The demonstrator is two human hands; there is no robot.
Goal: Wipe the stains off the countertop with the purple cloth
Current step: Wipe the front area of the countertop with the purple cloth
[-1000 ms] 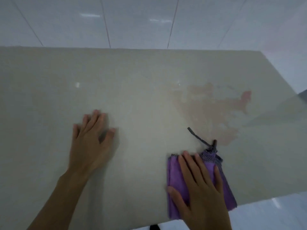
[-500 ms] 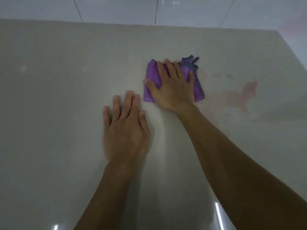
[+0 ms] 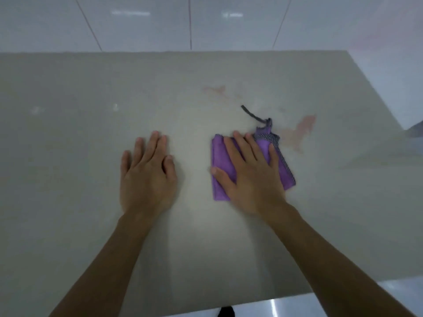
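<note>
Purple cloth (image 3: 219, 156) beneath right hand (image 3: 254, 177)

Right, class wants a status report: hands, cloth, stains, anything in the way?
Right hand flat on purple cloth. Left hand flat on countertop. Pink stains remain. Nothing in the way.

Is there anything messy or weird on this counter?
Yes. Pinkish-red stains smear the countertop: a larger patch just right of the purple cloth, and a fainter one farther back. A dark loop trails loose from the cloth's far corner. The right hand presses the cloth flat.
</note>
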